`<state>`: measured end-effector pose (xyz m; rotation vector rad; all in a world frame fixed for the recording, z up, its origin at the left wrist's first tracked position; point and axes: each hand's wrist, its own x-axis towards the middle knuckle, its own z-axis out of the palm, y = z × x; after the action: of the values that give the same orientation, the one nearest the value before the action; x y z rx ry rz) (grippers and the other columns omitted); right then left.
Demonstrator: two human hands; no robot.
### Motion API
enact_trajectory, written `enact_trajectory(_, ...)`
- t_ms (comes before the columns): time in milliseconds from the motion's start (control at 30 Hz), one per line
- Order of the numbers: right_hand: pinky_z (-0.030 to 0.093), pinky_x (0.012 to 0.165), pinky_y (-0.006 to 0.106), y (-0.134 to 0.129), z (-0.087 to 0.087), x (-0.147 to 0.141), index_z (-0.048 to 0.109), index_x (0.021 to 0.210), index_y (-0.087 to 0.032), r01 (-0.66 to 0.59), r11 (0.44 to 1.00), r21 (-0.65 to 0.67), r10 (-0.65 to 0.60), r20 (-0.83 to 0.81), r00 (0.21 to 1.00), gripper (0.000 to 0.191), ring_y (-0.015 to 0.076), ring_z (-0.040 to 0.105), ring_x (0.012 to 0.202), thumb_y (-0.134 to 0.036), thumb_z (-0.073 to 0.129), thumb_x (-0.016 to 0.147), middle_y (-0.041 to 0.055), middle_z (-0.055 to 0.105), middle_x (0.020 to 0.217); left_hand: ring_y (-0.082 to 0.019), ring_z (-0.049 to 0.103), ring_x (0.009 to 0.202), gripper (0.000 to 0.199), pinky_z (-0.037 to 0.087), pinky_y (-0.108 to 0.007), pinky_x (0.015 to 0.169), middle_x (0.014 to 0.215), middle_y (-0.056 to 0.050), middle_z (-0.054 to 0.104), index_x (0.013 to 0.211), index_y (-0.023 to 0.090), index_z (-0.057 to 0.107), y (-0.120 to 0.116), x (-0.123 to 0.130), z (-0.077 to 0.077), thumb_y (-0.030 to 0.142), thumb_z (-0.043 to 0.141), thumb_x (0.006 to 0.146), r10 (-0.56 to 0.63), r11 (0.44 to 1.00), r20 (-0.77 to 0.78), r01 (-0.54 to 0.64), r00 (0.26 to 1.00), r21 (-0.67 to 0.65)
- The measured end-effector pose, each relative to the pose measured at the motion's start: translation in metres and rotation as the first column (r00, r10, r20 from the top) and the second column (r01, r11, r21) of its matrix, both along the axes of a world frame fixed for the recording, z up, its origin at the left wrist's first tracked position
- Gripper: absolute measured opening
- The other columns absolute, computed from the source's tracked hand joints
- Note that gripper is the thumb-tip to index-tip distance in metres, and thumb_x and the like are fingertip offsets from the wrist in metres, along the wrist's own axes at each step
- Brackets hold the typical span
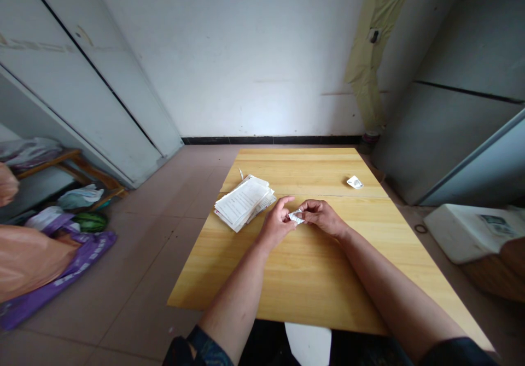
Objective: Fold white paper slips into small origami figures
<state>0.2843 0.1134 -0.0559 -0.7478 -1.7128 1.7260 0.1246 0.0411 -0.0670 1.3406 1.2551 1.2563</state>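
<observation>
Between my two hands, over the middle of the wooden table (311,278), is a small folded piece of white paper (296,216). My left hand (277,221) pinches its left side with thumb and fingers, the index finger raised. From the other side my right hand (322,216) grips the paper between thumb and fingertips. A stack of printed paper sheets (241,201) lies just left of my left hand, its edges uneven. Farther off on the right of the table rests a small folded white paper piece (355,182) with a dark mark at its centre.
A white box (459,229) stands on the floor to the right, near a grey cabinet (447,103). On the left are a purple bag (61,278), a watermelon (91,221) and a low wooden shelf (74,158). A white wall (254,59) rises behind the table.
</observation>
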Motion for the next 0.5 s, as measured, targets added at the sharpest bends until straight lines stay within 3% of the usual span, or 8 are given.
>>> enact_trajectory(133,0.043,0.063,0.026,-0.0020,0.0016,-0.0012,0.063,0.076,-0.015,0.014,0.998,0.056,-0.014,0.003,1.000,0.028,0.0121,0.057,0.063,-0.039,0.075,0.066,-0.0003,0.064,0.070,-0.008,0.047,0.056,0.052,0.033,-0.017,0.051,0.058,0.009,0.039,0.120,0.019,0.047,-0.0001,-0.0001,0.0009,0.016,0.063,0.071,0.034,0.999,-0.084,-0.032,0.996,0.021)
enact_trajectory(300,0.044,0.061,0.026,-0.0041,0.0043,-0.0014,0.063,0.074,-0.016,0.054,0.984,0.167,-0.066,0.066,0.996,0.028,0.0130,0.056,0.062,-0.041,0.073,0.067,-0.0001,0.063,0.067,-0.009,0.053,0.063,0.017,0.038,-0.018,0.058,0.071,0.003,0.056,0.087,0.018,0.052,0.0014,0.0012,-0.0021,0.022,0.063,0.073,0.070,0.995,-0.140,-0.059,0.988,0.086)
enact_trajectory(500,0.044,0.060,0.025,-0.0033,0.0046,0.0000,0.063,0.074,-0.016,0.000,0.979,0.206,-0.015,0.070,0.997,0.028,0.0123,0.056,0.061,-0.042,0.073,0.067,-0.0004,0.063,0.066,-0.008,0.049,0.058,0.015,0.036,-0.018,0.055,0.062,0.005,0.051,0.074,0.017,0.048,0.0032,0.0005,-0.0040,0.023,0.062,0.070,0.083,0.995,-0.078,-0.078,0.993,0.063)
